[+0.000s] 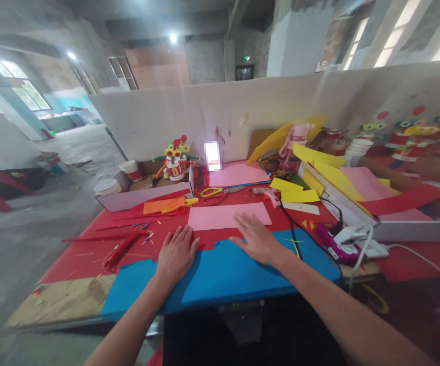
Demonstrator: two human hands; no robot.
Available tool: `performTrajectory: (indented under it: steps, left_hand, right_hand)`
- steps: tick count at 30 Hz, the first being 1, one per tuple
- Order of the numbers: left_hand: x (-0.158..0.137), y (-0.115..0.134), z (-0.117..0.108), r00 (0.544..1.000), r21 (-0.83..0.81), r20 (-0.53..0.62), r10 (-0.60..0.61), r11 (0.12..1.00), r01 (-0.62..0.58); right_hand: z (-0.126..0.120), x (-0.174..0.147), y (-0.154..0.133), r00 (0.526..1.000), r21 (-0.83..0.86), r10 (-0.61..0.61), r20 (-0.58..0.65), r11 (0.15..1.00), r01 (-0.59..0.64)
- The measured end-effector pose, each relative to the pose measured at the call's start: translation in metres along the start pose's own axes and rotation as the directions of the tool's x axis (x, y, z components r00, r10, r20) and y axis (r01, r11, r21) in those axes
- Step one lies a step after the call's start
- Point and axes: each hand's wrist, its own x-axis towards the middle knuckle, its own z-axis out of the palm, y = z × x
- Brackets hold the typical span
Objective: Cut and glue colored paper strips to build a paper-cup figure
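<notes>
A pink paper strip (212, 217) lies flat across the red tabletop, just beyond a blue sheet (212, 274). My right hand (252, 238) is spread, its fingertips over the strip's right part and its thumb above the blue sheet; slight blur leaves contact uncertain. Flat by the strip's left end rests my left hand (177, 251), fingers stretched out and holding nothing. Behind the strip are yellow-handled scissors (212, 192) and a pink glue gun (268, 195). Left of it lie an orange paper piece (163, 205) and a red-handled tool (122, 249).
At the right, a white box (414, 230) holds coloured paper, with a purple power strip (336, 245) and cables in front. A robot-like figure (174, 165) stands at the back left near a lidded cup (107, 186). Yellow sheets (299, 195) lie by the glue gun.
</notes>
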Motion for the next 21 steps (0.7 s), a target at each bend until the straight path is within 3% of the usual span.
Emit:
performTrajectory:
  steps: [3,7,13,21]
  left_hand:
    - [0.004,0.003,-0.002,1.0,0.028,-0.001,0.021,0.999,-0.021]
    - [0.004,0.0,-0.001,0.999,0.059,-0.031,0.041,0.997,-0.039]
    - [0.004,-0.001,0.0,0.999,0.05,-0.016,0.033,0.998,-0.032]
    - [-0.002,-0.019,-0.002,0.999,0.007,0.008,0.031,0.999,-0.031]
  right_hand:
    - [0.012,0.032,-0.026,0.986,0.117,-0.1,0.137,0.99,0.085]
    - [0.019,0.044,-0.026,0.957,0.151,-0.176,0.23,0.978,0.144]
    - [0.01,0.008,0.012,0.976,0.108,-0.108,0.188,0.99,0.089]
    - [-0.005,-0.049,0.064,0.987,0.001,0.091,0.134,0.996,-0.092]
